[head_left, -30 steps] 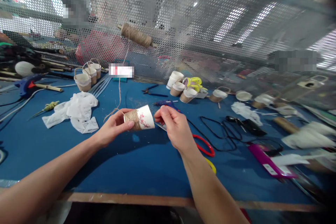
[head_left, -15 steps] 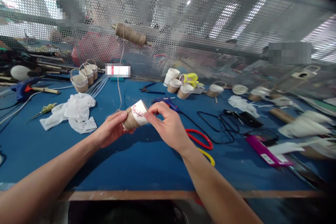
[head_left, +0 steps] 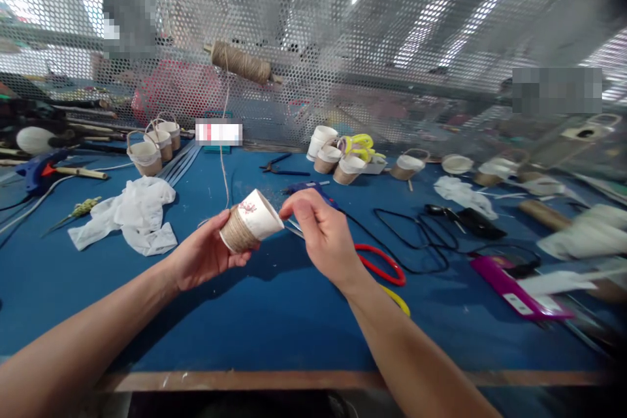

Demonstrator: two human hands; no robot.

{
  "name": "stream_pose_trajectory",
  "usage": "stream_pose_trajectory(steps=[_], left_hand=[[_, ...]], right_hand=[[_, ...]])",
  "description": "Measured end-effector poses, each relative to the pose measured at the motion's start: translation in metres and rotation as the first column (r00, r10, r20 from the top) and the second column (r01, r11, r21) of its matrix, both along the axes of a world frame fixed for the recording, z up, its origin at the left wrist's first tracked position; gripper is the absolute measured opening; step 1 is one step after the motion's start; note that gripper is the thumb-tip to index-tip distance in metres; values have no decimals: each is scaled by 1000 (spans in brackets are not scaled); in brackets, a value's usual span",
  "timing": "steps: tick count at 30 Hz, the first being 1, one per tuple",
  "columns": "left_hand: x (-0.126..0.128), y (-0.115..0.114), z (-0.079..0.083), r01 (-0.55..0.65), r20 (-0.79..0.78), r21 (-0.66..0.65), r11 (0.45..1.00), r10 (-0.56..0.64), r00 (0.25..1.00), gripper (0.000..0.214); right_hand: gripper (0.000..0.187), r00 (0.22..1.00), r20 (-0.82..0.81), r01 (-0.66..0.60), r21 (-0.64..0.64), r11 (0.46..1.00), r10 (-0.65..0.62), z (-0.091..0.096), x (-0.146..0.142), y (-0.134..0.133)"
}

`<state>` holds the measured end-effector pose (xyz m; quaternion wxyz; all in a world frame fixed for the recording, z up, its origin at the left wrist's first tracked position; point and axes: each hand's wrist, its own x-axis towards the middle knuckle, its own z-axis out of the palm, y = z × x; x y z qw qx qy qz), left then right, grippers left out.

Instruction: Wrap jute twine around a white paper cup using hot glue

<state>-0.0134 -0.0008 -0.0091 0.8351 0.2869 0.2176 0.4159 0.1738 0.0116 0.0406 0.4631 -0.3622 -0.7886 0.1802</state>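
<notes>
My left hand [head_left: 203,248] is wrapped round a white paper cup [head_left: 264,214] with a small pink flower print. Brown twine [head_left: 239,230] is wound round the cup's lower part. The cup is tilted, its mouth toward the right. Close to the rim is my right hand [head_left: 321,232], thumb and fingers pinched together; whatever they hold, if anything, cannot be made out. A strand of twine [head_left: 224,173] hangs from a spool [head_left: 240,63] on the mesh and runs down toward my left hand. Beneath my right hand lie thin metal blades [head_left: 295,228], partly hidden.
Handled twine-wrapped cups [head_left: 145,158] stand back left, near crumpled white cloth [head_left: 132,215]. Pliers [head_left: 281,168], a blue glue gun [head_left: 318,189] and more cups [head_left: 350,170] lie behind my hands. At right are a red handle loop [head_left: 382,264], black cable [head_left: 416,241] and purple box [head_left: 509,287].
The cup has turned in my left hand, so more of its mouth faces right. My right hand has come slightly away from the rim, uncovering the metal blades below it.
</notes>
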Motion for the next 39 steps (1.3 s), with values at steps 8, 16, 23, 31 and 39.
stream_pose_trajectory(steps=[8, 16, 23, 31, 39], left_hand=[[2, 1, -7, 141, 95, -93, 986, -132, 987, 44], [0, -5, -1, 218, 166, -100, 971, -200, 966, 49], [3, -3, -4, 188, 187, -120, 975, -164, 969, 54], [6, -2, -6, 117, -9, -102, 988, -118, 993, 68], [11, -5, -7, -306, -257, 384, 871, 419, 871, 40]], right_hand=[[22, 996, -85, -14, 79, 997, 21, -10, 5, -1], [8, 977, 5, -210, 177, 961, 213, -10, 3, -5], [12, 995, -99, 12, 172, 985, 5, -14, 1, -3], [10, 997, -25, -74, 47, 996, 75, -20, 0, 1], [11, 996, -89, -15, 17, 1000, 17, -24, 2, 6]])
